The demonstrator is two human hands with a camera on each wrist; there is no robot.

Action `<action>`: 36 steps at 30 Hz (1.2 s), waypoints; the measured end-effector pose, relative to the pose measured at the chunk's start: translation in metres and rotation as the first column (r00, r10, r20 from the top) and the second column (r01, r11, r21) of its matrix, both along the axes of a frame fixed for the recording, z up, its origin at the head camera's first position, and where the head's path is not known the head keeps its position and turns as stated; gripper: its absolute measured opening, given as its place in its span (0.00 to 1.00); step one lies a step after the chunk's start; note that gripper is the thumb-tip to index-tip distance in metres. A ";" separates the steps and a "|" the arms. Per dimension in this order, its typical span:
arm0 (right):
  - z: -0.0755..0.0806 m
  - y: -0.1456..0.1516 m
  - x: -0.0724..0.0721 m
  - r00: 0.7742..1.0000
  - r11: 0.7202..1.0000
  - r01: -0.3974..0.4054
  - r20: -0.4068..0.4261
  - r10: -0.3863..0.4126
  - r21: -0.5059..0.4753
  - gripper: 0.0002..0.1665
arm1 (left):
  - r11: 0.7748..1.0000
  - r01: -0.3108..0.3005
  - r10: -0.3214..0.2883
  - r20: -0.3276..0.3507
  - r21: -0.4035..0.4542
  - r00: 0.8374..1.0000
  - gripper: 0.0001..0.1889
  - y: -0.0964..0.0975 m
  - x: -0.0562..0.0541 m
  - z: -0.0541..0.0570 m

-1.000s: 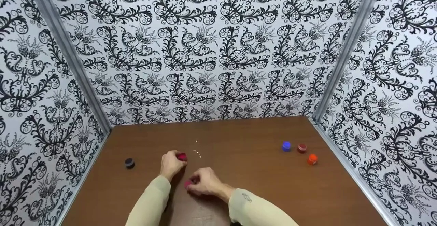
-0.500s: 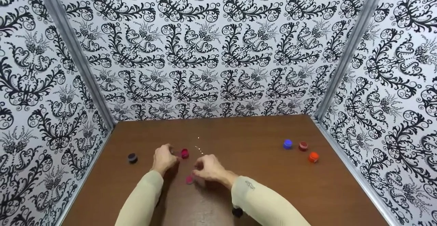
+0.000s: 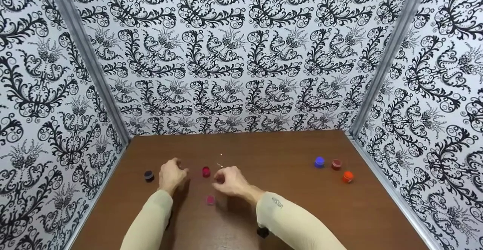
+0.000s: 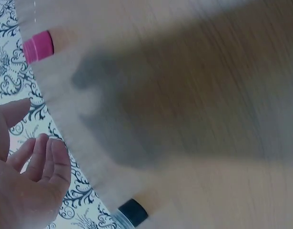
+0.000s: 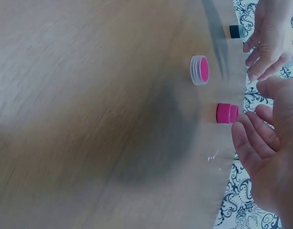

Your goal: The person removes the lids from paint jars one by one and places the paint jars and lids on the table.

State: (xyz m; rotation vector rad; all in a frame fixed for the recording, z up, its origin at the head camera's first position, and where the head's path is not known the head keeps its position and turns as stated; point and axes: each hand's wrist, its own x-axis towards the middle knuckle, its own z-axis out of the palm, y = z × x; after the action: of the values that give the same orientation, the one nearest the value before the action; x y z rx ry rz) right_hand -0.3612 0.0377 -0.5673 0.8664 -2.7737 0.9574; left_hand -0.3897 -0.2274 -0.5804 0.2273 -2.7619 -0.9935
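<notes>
A small pink paint pot [image 3: 206, 172] stands on the table between the two hands. Nearer the person lies its lid [image 3: 210, 199], pink inside with a clear ribbed rim [image 5: 194, 70]. My left hand [image 3: 173, 176] is raised left of the pot, fingers loosely bent and holding nothing; the left wrist view shows its palm and parted fingers [image 4: 60, 167]. To the right of the pot hovers my right hand [image 3: 232, 182], also holding nothing, its fingers relaxed. Left of the left hand is a dark-lidded pot [image 3: 149, 176].
Towards the right of the brown table [image 3: 279, 148] stand a blue pot [image 3: 319, 162], a brownish-red pot [image 3: 336, 164] and an orange pot [image 3: 348, 176]. Small white specks [image 5: 213, 156] lie near the pink pot. Patterned walls [image 3: 241, 72] enclose the back and sides.
A second ago my left hand held the pink pot and my right pinched the lid. Both things are now let go on the table; the left hand has moved left, the right hand forward.
</notes>
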 end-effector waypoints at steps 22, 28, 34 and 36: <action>0.003 -0.005 -0.002 1.000 0.998 -0.024 0.010 0.025 -0.065 0.12 | 0.987 -0.126 0.110 -0.148 -0.103 0.983 0.28 -0.061 0.009 0.005; 0.002 -0.009 -0.002 1.000 0.998 -0.024 -0.004 0.024 -0.061 0.14 | 0.975 -0.206 0.196 -0.112 -0.081 0.974 0.31 -0.077 0.017 0.001; 0.001 -0.009 0.001 0.999 0.997 -0.016 0.028 0.018 -0.072 0.15 | 0.967 -0.254 0.250 -0.082 -0.037 0.965 0.35 -0.091 0.023 -0.002; 0.001 -0.009 0.001 0.999 0.997 -0.015 0.039 0.018 -0.077 0.15 | 0.962 -0.273 0.273 -0.057 0.001 0.960 0.38 -0.095 0.024 -0.005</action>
State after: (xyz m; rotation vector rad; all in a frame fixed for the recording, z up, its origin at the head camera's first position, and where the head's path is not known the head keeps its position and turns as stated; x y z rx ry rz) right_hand -0.3601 0.0290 -0.5665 0.8695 -2.7462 1.0871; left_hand -0.3660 -0.3227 -0.5853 0.5535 -2.5910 -0.9026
